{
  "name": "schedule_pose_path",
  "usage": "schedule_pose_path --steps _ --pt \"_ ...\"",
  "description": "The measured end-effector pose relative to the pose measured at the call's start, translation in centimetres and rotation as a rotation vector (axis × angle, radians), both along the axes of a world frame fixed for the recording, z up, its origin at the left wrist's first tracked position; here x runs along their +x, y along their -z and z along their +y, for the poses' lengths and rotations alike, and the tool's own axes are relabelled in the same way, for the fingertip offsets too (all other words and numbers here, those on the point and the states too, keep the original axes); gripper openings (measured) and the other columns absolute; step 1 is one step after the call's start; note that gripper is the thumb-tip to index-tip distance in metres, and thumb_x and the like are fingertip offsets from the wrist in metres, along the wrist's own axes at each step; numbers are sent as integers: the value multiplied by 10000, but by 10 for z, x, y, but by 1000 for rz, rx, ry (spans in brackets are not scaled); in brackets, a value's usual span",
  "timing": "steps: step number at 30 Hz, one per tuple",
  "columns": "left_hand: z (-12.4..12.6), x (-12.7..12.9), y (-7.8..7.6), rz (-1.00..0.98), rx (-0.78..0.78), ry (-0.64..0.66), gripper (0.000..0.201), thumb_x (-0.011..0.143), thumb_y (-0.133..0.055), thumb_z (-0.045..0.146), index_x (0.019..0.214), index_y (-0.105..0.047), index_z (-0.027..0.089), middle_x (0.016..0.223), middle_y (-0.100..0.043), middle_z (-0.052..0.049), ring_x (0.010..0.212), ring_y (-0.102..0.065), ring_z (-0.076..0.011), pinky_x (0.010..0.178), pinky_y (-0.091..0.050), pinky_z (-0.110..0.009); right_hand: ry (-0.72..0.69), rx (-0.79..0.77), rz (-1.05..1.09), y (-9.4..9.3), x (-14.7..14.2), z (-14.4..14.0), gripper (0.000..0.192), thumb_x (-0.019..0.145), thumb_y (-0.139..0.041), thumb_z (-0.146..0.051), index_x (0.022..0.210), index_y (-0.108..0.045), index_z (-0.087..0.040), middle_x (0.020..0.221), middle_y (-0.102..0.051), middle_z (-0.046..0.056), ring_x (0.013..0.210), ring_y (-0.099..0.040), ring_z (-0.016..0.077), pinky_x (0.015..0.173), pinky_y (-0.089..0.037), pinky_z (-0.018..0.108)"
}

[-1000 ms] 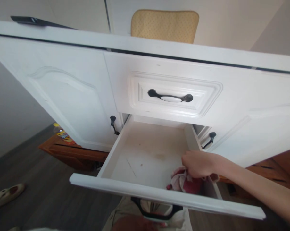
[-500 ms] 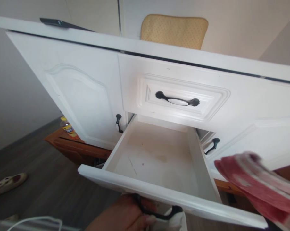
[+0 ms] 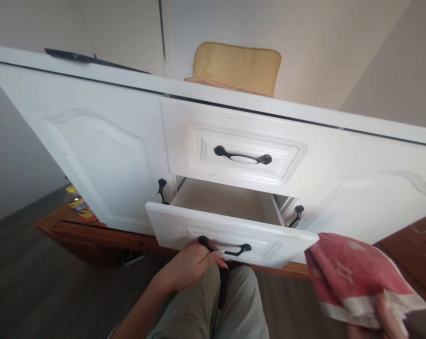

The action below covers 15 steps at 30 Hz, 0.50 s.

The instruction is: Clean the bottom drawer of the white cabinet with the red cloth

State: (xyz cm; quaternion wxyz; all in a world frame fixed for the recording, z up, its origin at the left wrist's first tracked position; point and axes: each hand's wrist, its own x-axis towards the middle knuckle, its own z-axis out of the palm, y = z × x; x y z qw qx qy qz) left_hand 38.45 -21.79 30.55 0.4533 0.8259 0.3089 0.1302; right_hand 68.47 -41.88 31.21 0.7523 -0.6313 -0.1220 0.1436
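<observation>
1. While the left hand [image 3: 189, 263] grips the black handle [image 3: 225, 248], the lower drawer [image 3: 230, 233] sits nearly shut; half a second ago it was wide open, so it's closing.
2. Right hand [image 3: 387, 320], low at the frame edge, pinches the red cloth [image 3: 350, 278], now out of the drawer.
3. Bottle [image 3: 76, 205] far left of the left hand: label unreadable. No other writing.

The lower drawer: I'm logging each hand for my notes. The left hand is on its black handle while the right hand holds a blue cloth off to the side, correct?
Not quite. The head view shows the cloth is red with a pale border, not blue. The rest stands: the left hand is on the lower drawer's black handle, and the right hand holds the cloth off to the side.
</observation>
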Motion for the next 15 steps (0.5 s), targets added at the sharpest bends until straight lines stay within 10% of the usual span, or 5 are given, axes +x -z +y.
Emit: schedule_pose_path --steps 15 --pt "100 50 21 -81 112 -31 694 1040 -304 646 935 -852 235 1110 -826 -25 1113 -712 -231 1063 -465 -305 36 50 -70 33 -29 127 810 813 -594 -698 1467 -489 -232 1333 -676 136 1202 -666 327 889 -623 463"
